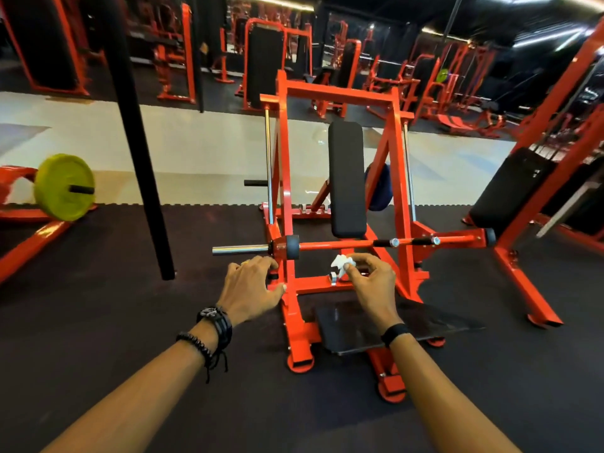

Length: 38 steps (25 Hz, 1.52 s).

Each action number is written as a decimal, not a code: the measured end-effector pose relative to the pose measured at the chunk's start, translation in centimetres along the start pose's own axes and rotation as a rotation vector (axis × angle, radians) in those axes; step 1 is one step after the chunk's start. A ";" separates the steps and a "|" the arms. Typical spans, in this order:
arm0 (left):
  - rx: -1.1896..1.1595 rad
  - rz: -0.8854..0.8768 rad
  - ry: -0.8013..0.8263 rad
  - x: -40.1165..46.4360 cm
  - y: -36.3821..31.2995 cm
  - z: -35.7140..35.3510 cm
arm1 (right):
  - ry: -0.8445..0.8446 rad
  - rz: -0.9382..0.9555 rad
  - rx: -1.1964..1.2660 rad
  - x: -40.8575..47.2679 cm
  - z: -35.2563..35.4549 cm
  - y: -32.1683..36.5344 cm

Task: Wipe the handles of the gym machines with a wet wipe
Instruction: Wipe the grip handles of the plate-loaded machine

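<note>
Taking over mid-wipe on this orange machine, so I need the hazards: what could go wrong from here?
1. The wet wipe is only pinched at the right hand's fingertips in a small wad; it may slip or cover little of a handle.
2. The left hand sits near the frame beside the chrome sleeve; if the arm moves, fingers could get caught.
3. The black grips on the crossbar look untouched and could be missed.

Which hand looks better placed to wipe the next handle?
The right hand, probably: it pinches the wipe just above the low handle. The left hand holds no wipe and rests on the frame.
</note>
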<state>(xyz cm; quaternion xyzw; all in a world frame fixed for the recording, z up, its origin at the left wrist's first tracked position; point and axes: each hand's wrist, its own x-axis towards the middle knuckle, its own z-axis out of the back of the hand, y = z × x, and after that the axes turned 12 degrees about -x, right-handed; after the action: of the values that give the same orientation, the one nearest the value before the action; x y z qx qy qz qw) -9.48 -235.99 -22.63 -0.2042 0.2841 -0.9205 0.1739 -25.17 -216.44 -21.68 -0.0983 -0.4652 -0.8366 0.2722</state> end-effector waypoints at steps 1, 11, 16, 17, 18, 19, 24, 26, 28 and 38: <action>-0.013 0.011 0.015 2.6 0.9 -0.6 | -0.003 -0.020 -0.010 2.2 -0.9 -0.8; -0.034 0.029 0.118 22.5 7.1 -8.7 | -0.030 -0.238 -0.074 16.3 -8.7 -10.4; -0.009 0.127 0.156 29.7 11.1 -13.9 | -0.040 -0.268 -0.069 24.2 -12.7 -15.3; -0.010 0.161 0.149 31.2 11.8 -14.6 | -0.031 -0.288 -0.057 25.8 -13.6 -16.0; -0.012 0.190 0.138 32.5 12.4 -15.2 | -0.011 -0.307 -0.048 27.1 -14.6 -16.9; -0.009 0.205 0.134 33.6 12.8 -15.8 | 0.015 -0.320 -0.038 28.3 -15.6 -17.9; 0.062 0.268 0.188 38.7 15.3 -20.1 | 0.175 -0.350 -0.071 33.6 -20.2 -22.3; 0.072 0.327 0.253 39.4 16.1 -21.5 | 0.257 -0.382 -0.093 34.5 -21.9 -23.5; 0.083 0.357 0.285 40.7 17.1 -22.6 | 0.316 -0.386 -0.113 35.4 -23.7 -24.5; 0.075 0.508 0.628 49.4 25.1 -28.6 | 0.575 -0.552 -0.305 40.2 -32.8 -29.0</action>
<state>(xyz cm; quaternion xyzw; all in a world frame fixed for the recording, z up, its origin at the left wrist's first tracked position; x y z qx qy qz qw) -60.24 -264.17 -45.49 0.1702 0.3309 -0.8756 0.3081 -71.59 -246.18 -43.86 0.2283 -0.2503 -0.9306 0.1389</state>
